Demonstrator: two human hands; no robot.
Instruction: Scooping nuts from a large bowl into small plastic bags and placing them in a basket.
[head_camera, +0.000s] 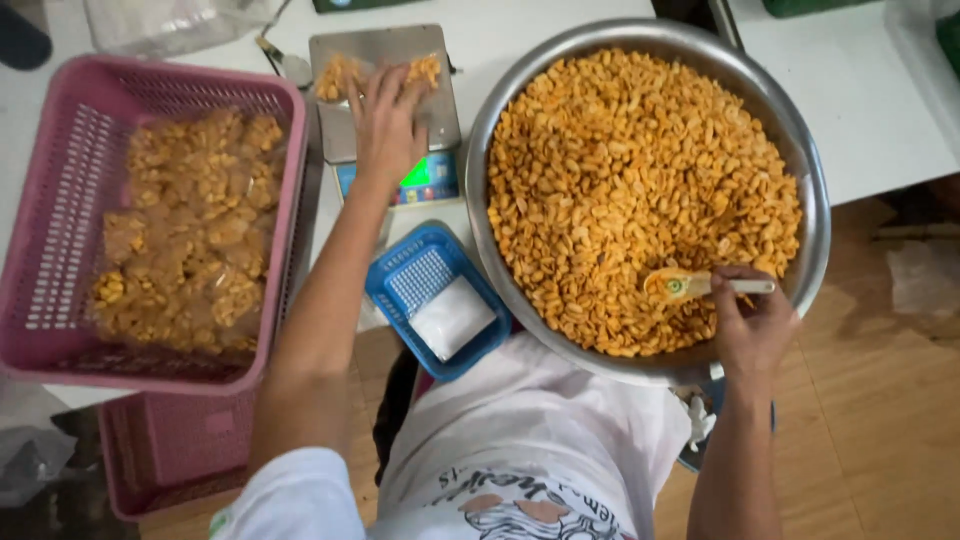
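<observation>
White tabletop over a wooden floor carries everything, and the steel bowl of fried nuts serves as landmark; at the bowl's near rim the right hand has its grip closed on a small scoop, long axis level, handle toward the hand and bowl end pointing left; left of the bowl, the left hand (fingers spread) presses a bag of nuts on the scale; farther left sits a pink basket.

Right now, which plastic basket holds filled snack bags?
The large pink plastic basket on the left holds them. The small blue plastic basket holds only flat white packets.
</observation>
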